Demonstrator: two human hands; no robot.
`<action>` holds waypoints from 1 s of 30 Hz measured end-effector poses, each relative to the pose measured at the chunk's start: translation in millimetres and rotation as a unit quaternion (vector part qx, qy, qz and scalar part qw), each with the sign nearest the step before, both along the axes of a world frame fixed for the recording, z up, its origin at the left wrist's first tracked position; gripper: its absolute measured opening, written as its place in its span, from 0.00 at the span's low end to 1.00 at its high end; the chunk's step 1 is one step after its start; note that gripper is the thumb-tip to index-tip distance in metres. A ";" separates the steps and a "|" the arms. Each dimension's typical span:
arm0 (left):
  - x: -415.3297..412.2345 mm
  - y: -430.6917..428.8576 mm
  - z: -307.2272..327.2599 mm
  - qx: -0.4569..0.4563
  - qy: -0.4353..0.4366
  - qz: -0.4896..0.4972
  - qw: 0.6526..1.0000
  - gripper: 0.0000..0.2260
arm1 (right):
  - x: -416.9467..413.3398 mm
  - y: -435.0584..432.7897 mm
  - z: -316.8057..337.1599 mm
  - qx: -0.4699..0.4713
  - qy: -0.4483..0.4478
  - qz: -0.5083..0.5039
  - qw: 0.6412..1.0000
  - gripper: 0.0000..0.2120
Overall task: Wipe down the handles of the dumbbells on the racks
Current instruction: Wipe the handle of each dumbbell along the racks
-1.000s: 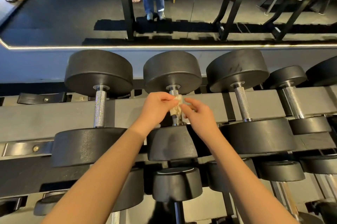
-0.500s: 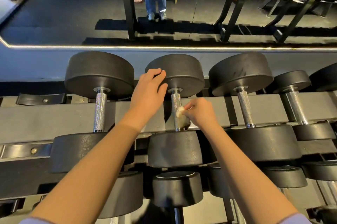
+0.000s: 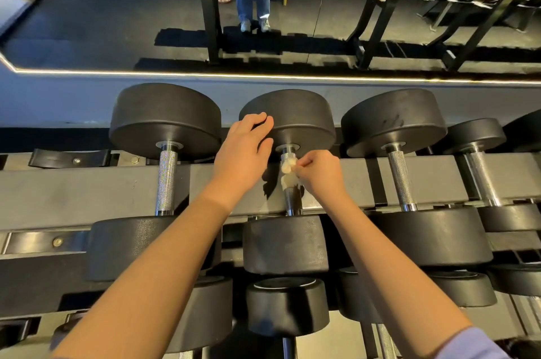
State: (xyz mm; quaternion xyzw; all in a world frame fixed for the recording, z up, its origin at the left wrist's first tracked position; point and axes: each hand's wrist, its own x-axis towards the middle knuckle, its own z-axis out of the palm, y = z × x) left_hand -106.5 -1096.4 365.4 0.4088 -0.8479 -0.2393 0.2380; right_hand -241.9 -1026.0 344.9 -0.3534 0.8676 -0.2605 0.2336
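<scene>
Black dumbbells with knurled steel handles lie across a grey rack [image 3: 87, 192]. My right hand [image 3: 320, 174] pinches a small crumpled white wipe [image 3: 288, 173] against the upper part of the middle dumbbell's handle [image 3: 292, 200]. My left hand [image 3: 244, 151] rests, fingers spread, on the left side of that dumbbell's far head [image 3: 301, 118]. The near head [image 3: 285, 244] sits below my wrists. The left dumbbell's handle [image 3: 167, 180] and the right dumbbell's handle [image 3: 399, 177] are bare.
Smaller dumbbells [image 3: 480, 174] continue to the right, and a lower tier holds more [image 3: 287, 306]. A mirror [image 3: 117, 22] behind the rack reflects racks and a standing person's legs [image 3: 253, 4]. A lit strip [image 3: 263, 76] edges the mirror.
My left hand let go of the wipe and moved up onto the far head of the middle dumbbell. My right hand kept the wipe and slid it up the handle.
</scene>
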 end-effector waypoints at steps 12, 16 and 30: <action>1.7 -2.7 -2.1 0.008 0.016 -0.003 1.000 0.19 | -4.2 -0.2 -1.3 0.007 -0.028 -0.012 1.000 0.08; 0.1 -1.4 -1.2 0.011 0.008 0.002 1.000 0.19 | -6.0 8.7 0.0 0.083 -0.011 0.062 0.995 0.10; 95.5 20.9 -3.4 0.013 -0.059 0.034 0.998 0.17 | 11.2 26.8 20.0 -0.066 -0.056 0.093 0.992 0.06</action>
